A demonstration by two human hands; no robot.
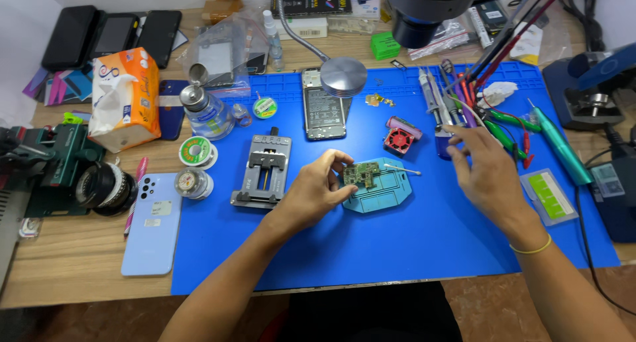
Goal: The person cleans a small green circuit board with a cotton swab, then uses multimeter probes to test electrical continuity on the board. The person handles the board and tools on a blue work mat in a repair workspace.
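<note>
My left hand [317, 188] pinches a small green circuit board [362, 174] that rests on a teal holder pad [384, 195] in the middle of the blue work mat [397, 249]. A cotton swab [401, 170] lies on the pad's far edge. My right hand [487, 173] hovers with fingers spread over a row of tools [445, 110] at the mat's right side, holding nothing. An opened phone body [323, 113] lies at the mat's back, next to a small red fan [399, 140].
A metal board clamp [262, 171] sits left of my left hand. Solder-wick spools [197, 151], a glass solvent bottle [205, 110], a tissue pack [126, 98] and a light-blue phone [154, 224] lie at left. A microscope head [424, 10] hangs above. Tweezers and a teal pen tool [560, 146] lie at right.
</note>
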